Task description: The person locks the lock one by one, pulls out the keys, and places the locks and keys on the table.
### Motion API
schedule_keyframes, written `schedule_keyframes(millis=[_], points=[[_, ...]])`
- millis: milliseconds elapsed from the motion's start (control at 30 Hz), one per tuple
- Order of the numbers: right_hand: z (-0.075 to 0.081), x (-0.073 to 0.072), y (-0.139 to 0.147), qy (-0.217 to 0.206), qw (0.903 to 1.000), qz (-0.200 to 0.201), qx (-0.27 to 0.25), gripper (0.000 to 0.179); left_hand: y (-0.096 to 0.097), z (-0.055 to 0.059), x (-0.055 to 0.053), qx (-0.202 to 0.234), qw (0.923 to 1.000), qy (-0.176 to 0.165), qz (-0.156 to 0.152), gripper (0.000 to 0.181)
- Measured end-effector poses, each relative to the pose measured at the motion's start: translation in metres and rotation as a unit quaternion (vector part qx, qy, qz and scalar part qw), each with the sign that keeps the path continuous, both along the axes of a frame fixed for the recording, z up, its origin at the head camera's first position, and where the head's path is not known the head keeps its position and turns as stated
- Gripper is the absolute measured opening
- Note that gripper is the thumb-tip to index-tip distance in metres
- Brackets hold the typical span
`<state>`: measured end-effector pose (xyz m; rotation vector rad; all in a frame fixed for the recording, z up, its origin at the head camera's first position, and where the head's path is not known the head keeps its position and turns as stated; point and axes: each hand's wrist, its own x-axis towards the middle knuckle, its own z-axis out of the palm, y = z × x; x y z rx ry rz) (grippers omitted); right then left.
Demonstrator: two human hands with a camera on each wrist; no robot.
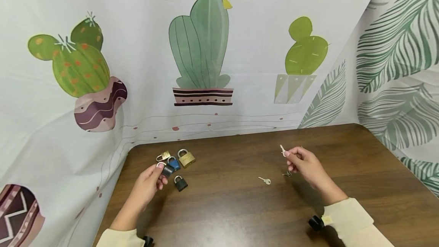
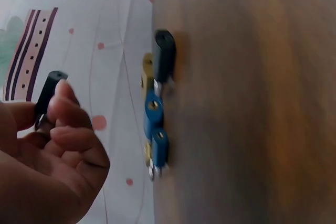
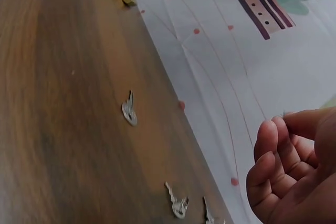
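My left hand [image 1: 145, 186] pinches a black padlock [image 1: 167, 170] by its shackle, raised above the left side of the table. In the left wrist view the held padlock [image 2: 48, 92] turns its keyhole end upward. Near that hand lie another black padlock [image 1: 180, 183], blue padlocks [image 2: 153, 115] and brass padlocks [image 1: 186, 158]. Over on the right, my right hand [image 1: 305, 165] holds a small silver key [image 1: 282, 149] between thumb and fingers, its blade pointing up. In the right wrist view the fingers mostly hide this key. A loose key [image 1: 265, 180] lies left of that hand.
More keys [image 1: 287, 174] lie below the right hand, partly overlapped by it in the head view. The brown wooden table [image 1: 223, 201] meets a white cloth [image 1: 253, 48] printed with cacti along its back edge.
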<state>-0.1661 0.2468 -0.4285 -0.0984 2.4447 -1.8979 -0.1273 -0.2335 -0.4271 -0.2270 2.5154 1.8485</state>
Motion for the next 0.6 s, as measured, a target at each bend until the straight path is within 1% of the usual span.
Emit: schedule_keyframes(millis=[133, 300, 400, 600], points=[[-0.003, 0.002, 0.009, -0.003, 0.9999, -0.001, 0.010, 0.022, -0.007, -0.007, 0.005, -0.013, 0.9995, -0.026, -0.009, 0.040], [-0.008, 0.006, 0.019, -0.006, 0.9995, -0.003, 0.031, 0.026, -0.015, -0.013, 0.009, -0.030, 0.9981, -0.049, -0.023, 0.039], [-0.012, 0.009, 0.025, -0.014, 0.9983, -0.006, 0.057, 0.026, -0.020, -0.015, 0.011, -0.047, 0.9964, -0.062, -0.032, 0.038], [-0.018, 0.013, 0.039, -0.037, 0.9919, -0.005, 0.121, 0.024, -0.029, -0.016, 0.015, -0.078, 0.9922, -0.091, -0.034, 0.038]])
